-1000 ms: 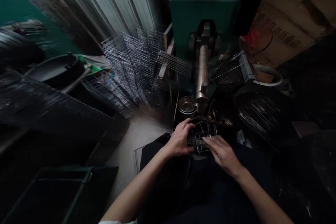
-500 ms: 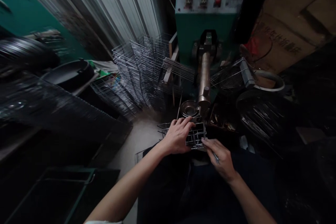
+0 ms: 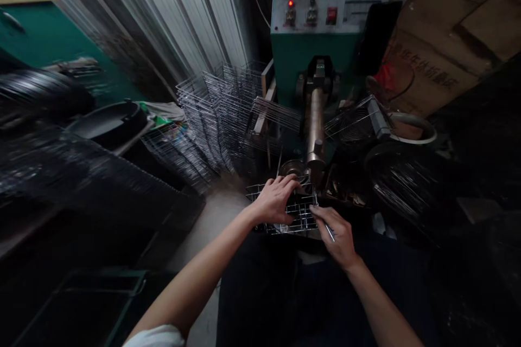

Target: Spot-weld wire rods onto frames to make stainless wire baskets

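A small wire rack [image 3: 302,221] of thin shiny bars lies in front of me, under the tip of a welding machine's metal arm [image 3: 316,135]. My left hand [image 3: 273,203] grips it from above, thumb on the near side and fingers over the far side. At the rack's right end, my right hand [image 3: 337,234] is closed, its fingertips touching the bars. A thin metal rod [image 3: 330,232] sticks out of that hand; its other end is hidden by the fingers.
The green machine [image 3: 280,49] stands ahead with a lit red lamp. Stacked wire panels [image 3: 215,114] lean to its left. A wire-filled dark basket [image 3: 407,184] and cardboard boxes [image 3: 427,65] are at right; a dark round pan [image 3: 106,122] lies at left.
The wire rack has tilted, so more of its grid faces me. Both hands remain on it, the right slightly further left in view. My view has tipped up a little.
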The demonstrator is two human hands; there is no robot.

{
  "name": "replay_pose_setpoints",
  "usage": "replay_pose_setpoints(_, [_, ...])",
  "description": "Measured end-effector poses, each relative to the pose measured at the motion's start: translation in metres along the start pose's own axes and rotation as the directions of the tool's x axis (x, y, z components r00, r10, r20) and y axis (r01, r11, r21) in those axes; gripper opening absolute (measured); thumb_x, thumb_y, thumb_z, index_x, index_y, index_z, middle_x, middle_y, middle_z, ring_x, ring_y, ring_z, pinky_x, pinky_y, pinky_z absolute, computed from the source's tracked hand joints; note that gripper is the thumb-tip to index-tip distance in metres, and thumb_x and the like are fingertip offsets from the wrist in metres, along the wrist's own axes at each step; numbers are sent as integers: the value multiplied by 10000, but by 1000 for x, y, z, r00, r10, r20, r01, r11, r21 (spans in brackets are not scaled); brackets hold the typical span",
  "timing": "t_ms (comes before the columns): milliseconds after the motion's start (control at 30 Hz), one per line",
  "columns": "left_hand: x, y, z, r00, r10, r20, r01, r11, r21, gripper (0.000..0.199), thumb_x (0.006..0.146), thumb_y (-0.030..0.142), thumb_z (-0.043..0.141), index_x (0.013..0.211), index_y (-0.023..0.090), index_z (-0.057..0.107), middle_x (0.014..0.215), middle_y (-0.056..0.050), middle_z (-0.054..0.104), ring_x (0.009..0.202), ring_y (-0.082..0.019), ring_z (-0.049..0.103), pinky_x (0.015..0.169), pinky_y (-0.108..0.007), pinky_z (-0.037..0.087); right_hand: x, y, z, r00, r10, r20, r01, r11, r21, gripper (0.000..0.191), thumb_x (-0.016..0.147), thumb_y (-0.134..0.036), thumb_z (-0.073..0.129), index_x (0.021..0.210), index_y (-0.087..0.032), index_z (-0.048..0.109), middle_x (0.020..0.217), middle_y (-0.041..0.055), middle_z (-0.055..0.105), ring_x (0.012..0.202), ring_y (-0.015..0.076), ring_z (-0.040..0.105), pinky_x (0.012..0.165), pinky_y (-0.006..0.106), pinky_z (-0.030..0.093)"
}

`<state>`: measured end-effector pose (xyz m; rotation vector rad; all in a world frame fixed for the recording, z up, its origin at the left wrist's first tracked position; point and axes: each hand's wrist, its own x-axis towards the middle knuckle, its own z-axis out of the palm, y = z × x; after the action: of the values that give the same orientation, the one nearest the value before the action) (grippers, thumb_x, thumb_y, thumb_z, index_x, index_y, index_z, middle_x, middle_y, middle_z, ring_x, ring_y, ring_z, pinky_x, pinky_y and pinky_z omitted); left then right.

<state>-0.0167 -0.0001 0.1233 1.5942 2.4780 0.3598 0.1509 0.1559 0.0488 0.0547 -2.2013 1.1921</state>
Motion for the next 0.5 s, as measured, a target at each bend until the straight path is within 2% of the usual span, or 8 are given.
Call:
replay_pose_setpoints(200, [6, -5, -1, 1000, 8, 10, -8, 1000, -16, 829, 557, 404, 791, 1301, 233, 466, 1543, -123, 386, 1276, -364, 467, 1011, -516, 399, 5, 1, 2, 1000, -5, -29, 5, 1000, 0, 370, 974, -120, 555, 1272, -310, 666, 1115, 44, 732, 1014, 204, 687, 891, 368, 571])
replay_pose_setpoints(400, [5, -2, 1, 1000, 0, -10, 0, 999, -39, 761, 595, 421, 775, 1276, 234, 492, 1515, -121, 410, 1240, -334, 499, 990, -467, 425, 4, -3, -1, 998, 42, -49, -42, 999, 5, 313, 969, -145, 566, 1217, -280, 699, 1112, 49, 730, 1010, 204, 688, 903, 351, 561])
replay_pose_setpoints(500, [9, -3, -1, 1000, -4, -17, 3, 1000, -29, 792, 574, 430, 786, 1281, 227, 490, 1513, -128, 414, 1238, -349, 498, 982, -486, 432, 8, -2, -2, 997, 65, -50, -65, 998, 10, 309, 976, -157, 558, 1223, -280, 697, 1098, 40, 734, 1014, 199, 686, 904, 341, 556])
